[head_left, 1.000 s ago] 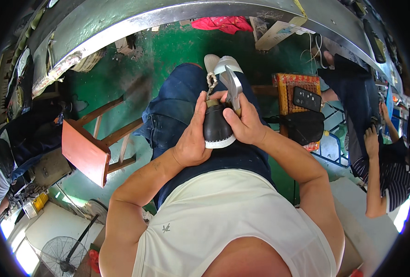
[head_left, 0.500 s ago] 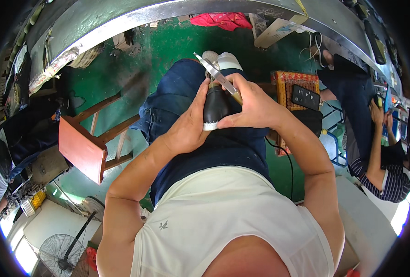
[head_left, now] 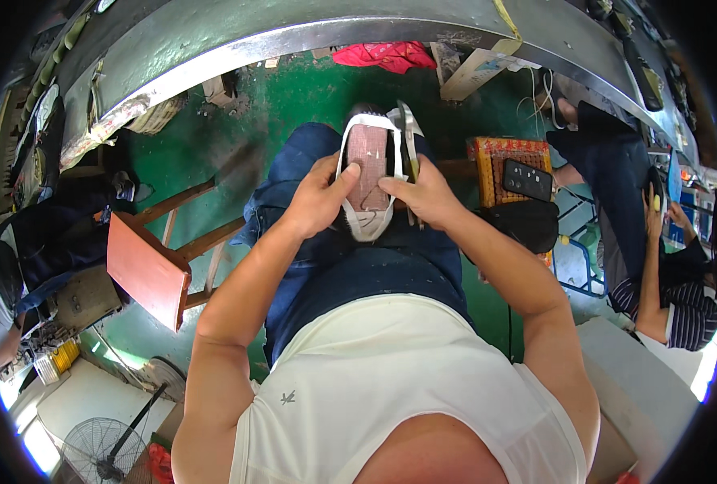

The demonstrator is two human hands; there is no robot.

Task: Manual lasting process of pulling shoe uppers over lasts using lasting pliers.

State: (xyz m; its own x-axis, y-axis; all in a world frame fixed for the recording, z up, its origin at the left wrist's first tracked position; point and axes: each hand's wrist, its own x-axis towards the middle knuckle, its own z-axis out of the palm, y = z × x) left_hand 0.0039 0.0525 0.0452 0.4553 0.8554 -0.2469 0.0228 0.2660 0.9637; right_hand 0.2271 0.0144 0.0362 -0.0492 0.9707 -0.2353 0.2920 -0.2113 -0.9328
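An unfinished shoe is held over my lap with its underside up. A reddish-brown woven board covers the middle of that underside, ringed by a folded white edge. My left hand grips the shoe's left side, its thumb pressed on the board. On the opposite side, my right hand is closed with its thumb on the white edge. A slim silver metal tool, like pliers, runs along the shoe's right side within that same hand. Most of both hands' fingers are hidden beneath the shoe.
A metal-edged bench curves across the far side. To the left stands a reddish wooden stool. On the right, a phone lies on a beaded seat beside a black pouch. Another person works at far right.
The shoe has been turned from its black rounded outside to its underside. The tool has swung from lying across the shoe to standing along its right side. Both thumbs now press the underside.
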